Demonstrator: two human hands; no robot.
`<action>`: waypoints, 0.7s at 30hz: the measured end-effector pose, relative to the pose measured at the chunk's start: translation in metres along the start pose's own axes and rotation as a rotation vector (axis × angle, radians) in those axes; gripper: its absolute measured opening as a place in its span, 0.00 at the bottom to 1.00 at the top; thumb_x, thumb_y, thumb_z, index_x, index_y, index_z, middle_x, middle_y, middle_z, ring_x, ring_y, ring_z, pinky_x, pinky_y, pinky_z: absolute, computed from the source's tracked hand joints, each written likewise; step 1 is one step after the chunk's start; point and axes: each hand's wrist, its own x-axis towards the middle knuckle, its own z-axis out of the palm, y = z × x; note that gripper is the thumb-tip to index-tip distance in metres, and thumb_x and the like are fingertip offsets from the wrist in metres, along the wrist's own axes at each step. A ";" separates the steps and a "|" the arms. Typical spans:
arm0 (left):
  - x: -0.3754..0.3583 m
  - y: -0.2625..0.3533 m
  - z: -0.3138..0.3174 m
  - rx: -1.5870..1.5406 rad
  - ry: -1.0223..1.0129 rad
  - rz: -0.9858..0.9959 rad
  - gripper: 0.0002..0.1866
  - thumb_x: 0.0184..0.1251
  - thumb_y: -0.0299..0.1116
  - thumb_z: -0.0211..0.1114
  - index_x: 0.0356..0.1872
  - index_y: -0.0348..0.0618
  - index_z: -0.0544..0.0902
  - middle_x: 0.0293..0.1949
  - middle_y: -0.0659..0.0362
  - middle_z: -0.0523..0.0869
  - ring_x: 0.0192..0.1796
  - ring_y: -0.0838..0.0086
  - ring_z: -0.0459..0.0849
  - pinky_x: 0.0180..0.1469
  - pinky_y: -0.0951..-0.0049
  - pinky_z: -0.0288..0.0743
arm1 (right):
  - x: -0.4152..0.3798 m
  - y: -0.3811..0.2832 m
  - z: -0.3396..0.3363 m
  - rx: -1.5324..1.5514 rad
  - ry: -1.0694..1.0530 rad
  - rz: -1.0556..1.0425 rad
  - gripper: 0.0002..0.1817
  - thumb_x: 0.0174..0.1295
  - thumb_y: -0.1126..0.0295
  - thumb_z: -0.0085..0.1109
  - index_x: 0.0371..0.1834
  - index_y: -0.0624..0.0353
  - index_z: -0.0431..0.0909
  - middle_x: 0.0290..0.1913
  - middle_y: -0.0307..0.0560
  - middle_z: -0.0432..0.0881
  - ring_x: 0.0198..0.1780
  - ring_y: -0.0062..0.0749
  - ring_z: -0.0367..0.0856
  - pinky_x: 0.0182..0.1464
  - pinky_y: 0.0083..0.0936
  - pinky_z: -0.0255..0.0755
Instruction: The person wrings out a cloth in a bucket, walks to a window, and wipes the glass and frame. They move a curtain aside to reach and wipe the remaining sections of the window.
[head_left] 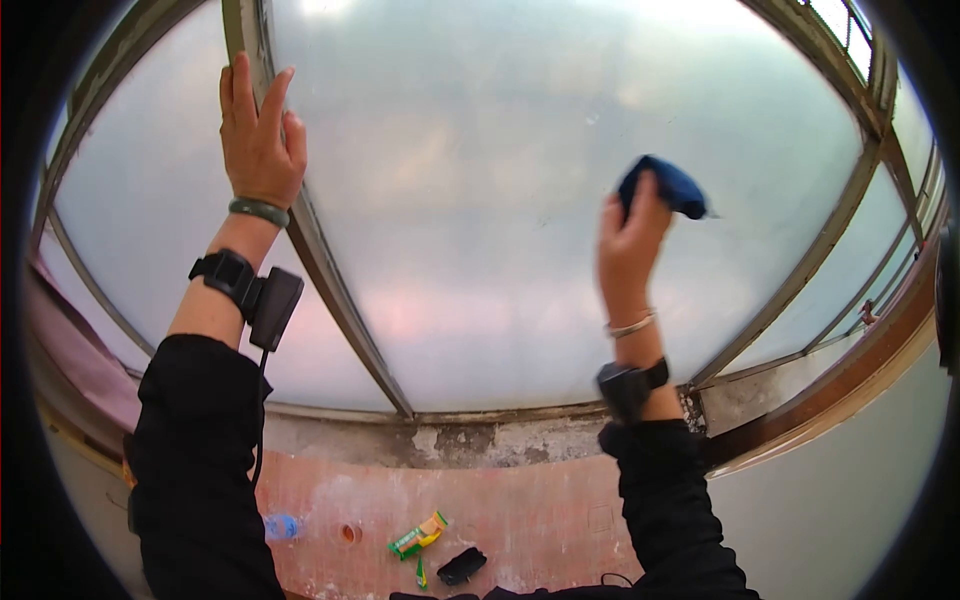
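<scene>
My left hand rests with fingers apart against the upright window frame bar at the upper left. My right hand is raised over the large frosted glass pane, its fingers closed on a dark blue cloth. The cloth is bunched up and appears pressed to the glass; part of it is hidden by the fingers. The right hand is slightly blurred. Each wrist carries a bracelet and a strapped black device.
Below the window runs a worn ledge with peeling paint. On the reddish surface lie a green and yellow packet, a black item, a small orange-brown round thing and a clear blue plastic object. A pink curtain hangs left.
</scene>
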 end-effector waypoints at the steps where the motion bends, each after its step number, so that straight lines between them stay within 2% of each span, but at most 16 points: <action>1: 0.000 0.001 -0.001 -0.004 -0.003 -0.002 0.26 0.58 0.27 0.53 0.61 0.55 0.72 0.71 0.48 0.56 0.70 0.48 0.58 0.62 0.55 0.67 | -0.008 -0.016 0.008 0.001 -0.051 -0.060 0.26 0.58 0.68 0.57 0.60 0.68 0.67 0.53 0.65 0.70 0.59 0.60 0.65 0.60 0.50 0.57; 4: 0.002 0.001 -0.006 -0.005 -0.014 -0.018 0.26 0.59 0.26 0.53 0.61 0.54 0.72 0.71 0.48 0.56 0.71 0.48 0.57 0.63 0.55 0.66 | -0.015 -0.081 0.014 0.027 -0.228 -0.189 0.26 0.52 0.68 0.60 0.55 0.65 0.71 0.56 0.63 0.69 0.62 0.61 0.62 0.61 0.54 0.54; 6: 0.004 0.003 -0.008 -0.018 -0.015 -0.036 0.26 0.58 0.25 0.52 0.61 0.53 0.72 0.71 0.48 0.56 0.71 0.48 0.57 0.65 0.55 0.64 | -0.014 -0.107 0.021 0.107 -0.334 -0.344 0.22 0.52 0.68 0.60 0.52 0.62 0.74 0.55 0.60 0.70 0.63 0.54 0.63 0.62 0.46 0.56; 8: 0.005 0.003 -0.009 -0.022 -0.029 -0.030 0.27 0.57 0.24 0.52 0.61 0.52 0.72 0.71 0.49 0.56 0.71 0.49 0.57 0.66 0.55 0.62 | -0.013 -0.113 0.032 0.205 -0.296 -0.465 0.21 0.51 0.69 0.61 0.50 0.61 0.76 0.56 0.55 0.70 0.63 0.53 0.63 0.64 0.46 0.55; 12: 0.004 0.004 -0.011 -0.016 -0.049 -0.054 0.27 0.57 0.23 0.52 0.61 0.52 0.72 0.72 0.49 0.55 0.72 0.50 0.56 0.68 0.56 0.61 | 0.004 -0.093 0.033 0.091 -0.188 -0.545 0.20 0.51 0.67 0.60 0.48 0.61 0.77 0.56 0.54 0.71 0.61 0.49 0.65 0.63 0.45 0.55; 14: 0.005 0.005 -0.011 -0.017 -0.046 -0.059 0.27 0.57 0.23 0.52 0.61 0.52 0.71 0.72 0.49 0.54 0.72 0.50 0.55 0.68 0.56 0.60 | 0.016 -0.068 0.023 0.008 -0.265 -0.464 0.20 0.52 0.65 0.60 0.48 0.62 0.77 0.56 0.57 0.71 0.60 0.50 0.65 0.63 0.46 0.55; 15: 0.004 0.005 -0.011 -0.016 -0.049 -0.058 0.27 0.58 0.23 0.52 0.61 0.52 0.71 0.72 0.49 0.54 0.72 0.50 0.55 0.68 0.56 0.60 | 0.029 -0.063 0.009 -0.023 -0.170 -0.416 0.16 0.52 0.67 0.58 0.44 0.61 0.78 0.53 0.55 0.72 0.59 0.49 0.66 0.62 0.46 0.56; 17: 0.005 0.005 -0.011 -0.016 -0.048 -0.055 0.27 0.58 0.23 0.52 0.61 0.52 0.71 0.72 0.49 0.54 0.72 0.50 0.54 0.68 0.56 0.60 | 0.045 -0.024 0.002 -0.176 -0.074 -0.333 0.21 0.54 0.65 0.58 0.50 0.64 0.74 0.56 0.63 0.70 0.61 0.56 0.64 0.62 0.48 0.55; 21: 0.006 0.007 -0.013 -0.011 -0.048 -0.057 0.27 0.58 0.24 0.52 0.62 0.51 0.71 0.72 0.49 0.55 0.72 0.50 0.54 0.68 0.56 0.60 | 0.063 0.063 -0.026 -0.328 0.145 -0.179 0.24 0.60 0.67 0.55 0.57 0.68 0.66 0.57 0.74 0.67 0.60 0.67 0.64 0.60 0.53 0.58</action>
